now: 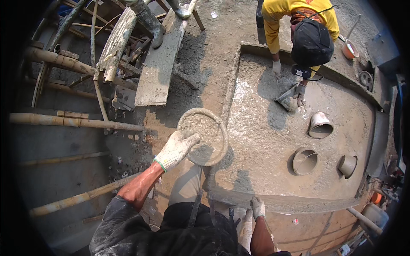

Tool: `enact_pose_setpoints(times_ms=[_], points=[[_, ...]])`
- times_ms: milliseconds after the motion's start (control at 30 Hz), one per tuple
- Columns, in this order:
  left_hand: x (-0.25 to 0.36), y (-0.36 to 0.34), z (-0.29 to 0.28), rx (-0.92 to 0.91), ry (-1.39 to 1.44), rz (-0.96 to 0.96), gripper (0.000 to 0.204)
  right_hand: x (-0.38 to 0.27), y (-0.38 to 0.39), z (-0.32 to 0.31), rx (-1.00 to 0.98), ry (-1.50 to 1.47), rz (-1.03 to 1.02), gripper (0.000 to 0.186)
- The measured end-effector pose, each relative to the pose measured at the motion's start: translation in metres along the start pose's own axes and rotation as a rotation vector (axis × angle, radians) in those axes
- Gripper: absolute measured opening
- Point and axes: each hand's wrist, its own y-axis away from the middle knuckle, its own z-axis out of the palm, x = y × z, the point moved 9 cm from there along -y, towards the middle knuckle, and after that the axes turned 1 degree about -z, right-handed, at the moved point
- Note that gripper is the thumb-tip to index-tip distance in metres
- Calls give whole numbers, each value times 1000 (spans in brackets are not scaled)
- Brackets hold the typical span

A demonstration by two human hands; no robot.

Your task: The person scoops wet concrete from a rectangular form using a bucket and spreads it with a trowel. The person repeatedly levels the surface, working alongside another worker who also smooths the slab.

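- The round pan (pixel 204 135) is gripped at its rim by the gloved left hand (pixel 176 148); it should be kept level.
- The long board (pixel 299 202) is clasped by the right hand (pixel 257 207); it is best drawn flat across the wet concrete (pixel 265 145).

Co-worker's face (pixel 312 42) hidden under dark cap; standing person's boots (pixel 149 19) cut off at top edge

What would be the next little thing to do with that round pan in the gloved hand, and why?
Probably tip the pan toward the wet slab to empty it. The left hand grips its near rim, it holds grey mortar, and it sits right at the slab's edge. The right hand already rests on the long straightedge, ready to level.
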Motion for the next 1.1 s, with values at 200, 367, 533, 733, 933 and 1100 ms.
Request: enact_pose_setpoints(times_ms=[200,367,533,733,933,1100], points=[[82,-14,-178,364,-333,240,48,-81,-43,35,-33,-36,-184,47],[59,-124,-318,574,-501,263,47,-61,-39,5,120,358,-350,55],[-44,-241,-371,341,-643,51,68,12,-14,-44,188,333,-4,52],[-92,-297,-340,430,-488,63,68,57,-23,-103,340,141,75,49],[-46,-237,-219,1024,-995,290,63,-8,-156,-196,682,148,-238,56],[-124,-230,128,359,-662,480,62,-116,-280,-262,812,320,-390,85]])
